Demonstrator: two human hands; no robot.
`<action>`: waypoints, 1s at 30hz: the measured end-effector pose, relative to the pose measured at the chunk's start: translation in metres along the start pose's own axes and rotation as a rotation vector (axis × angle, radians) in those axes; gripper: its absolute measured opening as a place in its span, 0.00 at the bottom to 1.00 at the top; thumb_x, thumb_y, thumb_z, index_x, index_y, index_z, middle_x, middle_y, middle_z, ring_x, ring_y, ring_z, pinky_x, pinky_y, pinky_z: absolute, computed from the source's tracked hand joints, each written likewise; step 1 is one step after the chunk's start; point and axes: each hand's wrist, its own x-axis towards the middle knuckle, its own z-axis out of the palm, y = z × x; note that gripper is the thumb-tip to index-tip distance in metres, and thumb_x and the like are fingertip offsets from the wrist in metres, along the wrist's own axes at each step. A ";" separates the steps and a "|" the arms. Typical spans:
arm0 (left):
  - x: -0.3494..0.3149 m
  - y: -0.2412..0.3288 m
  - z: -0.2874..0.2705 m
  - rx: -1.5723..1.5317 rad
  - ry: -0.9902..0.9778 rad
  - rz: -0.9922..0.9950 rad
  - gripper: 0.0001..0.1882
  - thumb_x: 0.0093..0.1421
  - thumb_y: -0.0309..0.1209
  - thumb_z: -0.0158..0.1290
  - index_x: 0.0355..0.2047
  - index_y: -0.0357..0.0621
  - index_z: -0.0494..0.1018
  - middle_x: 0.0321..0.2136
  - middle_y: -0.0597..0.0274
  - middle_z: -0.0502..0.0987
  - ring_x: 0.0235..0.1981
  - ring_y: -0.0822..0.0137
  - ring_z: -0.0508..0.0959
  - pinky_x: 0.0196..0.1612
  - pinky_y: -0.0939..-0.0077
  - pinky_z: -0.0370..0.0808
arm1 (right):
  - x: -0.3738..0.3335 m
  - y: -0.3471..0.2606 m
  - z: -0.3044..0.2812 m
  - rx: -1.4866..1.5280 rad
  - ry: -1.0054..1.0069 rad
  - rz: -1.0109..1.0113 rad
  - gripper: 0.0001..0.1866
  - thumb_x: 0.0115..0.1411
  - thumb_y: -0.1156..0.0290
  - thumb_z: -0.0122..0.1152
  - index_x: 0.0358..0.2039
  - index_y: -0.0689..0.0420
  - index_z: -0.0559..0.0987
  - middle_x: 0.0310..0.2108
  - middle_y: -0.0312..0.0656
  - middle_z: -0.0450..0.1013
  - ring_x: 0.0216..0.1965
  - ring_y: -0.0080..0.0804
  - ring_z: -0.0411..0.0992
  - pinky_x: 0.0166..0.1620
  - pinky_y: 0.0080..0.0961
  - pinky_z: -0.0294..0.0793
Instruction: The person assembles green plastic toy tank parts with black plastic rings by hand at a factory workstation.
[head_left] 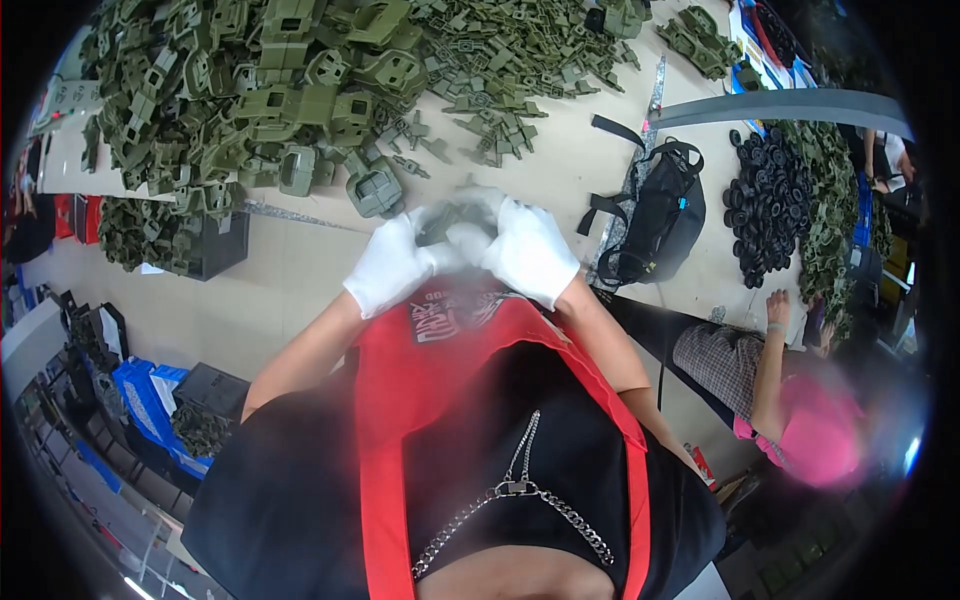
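My left hand (388, 268) and my right hand (530, 250), both in white gloves, meet in front of my red apron at the table's near edge. Between them they grip an olive-green plastic part (452, 224), which looks blurred and is largely covered by the fingers. Just beyond my left hand lies a boxy green plastic vehicle body (375, 188). Behind it spreads a big heap of similar green bodies (270, 105), and to its right a pile of small green plastic pieces (510, 60).
A black bag (655, 215) with straps lies right of my hands. Further right are a pile of small black wheels (768, 205), more green parts (832, 200) and a person in a pink cap (820, 430). A dark bin (222, 246) stands left, below the heap.
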 end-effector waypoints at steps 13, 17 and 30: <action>0.032 -0.021 0.017 -0.376 -0.029 -0.131 0.33 0.49 0.27 0.64 0.55 0.30 0.66 0.43 0.58 0.76 0.41 0.71 0.75 0.46 0.80 0.73 | 0.032 0.060 0.023 0.679 -0.107 0.085 0.29 0.51 0.74 0.63 0.54 0.68 0.70 0.45 0.47 0.75 0.44 0.30 0.73 0.48 0.24 0.71; 0.038 -0.015 0.005 -0.406 -0.090 -0.102 0.34 0.50 0.22 0.61 0.57 0.29 0.63 0.46 0.56 0.74 0.41 0.70 0.75 0.47 0.79 0.73 | 0.040 0.057 -0.015 0.646 -0.276 -0.071 0.32 0.52 0.72 0.63 0.57 0.70 0.66 0.45 0.49 0.75 0.45 0.29 0.72 0.48 0.23 0.70; 0.031 0.006 0.005 -0.041 -0.083 -0.020 0.36 0.53 0.34 0.62 0.57 0.26 0.62 0.43 0.47 0.77 0.41 0.73 0.76 0.47 0.79 0.72 | 0.019 0.056 -0.007 0.654 -0.242 -0.022 0.35 0.54 0.71 0.64 0.59 0.71 0.62 0.52 0.48 0.71 0.49 0.29 0.71 0.52 0.23 0.70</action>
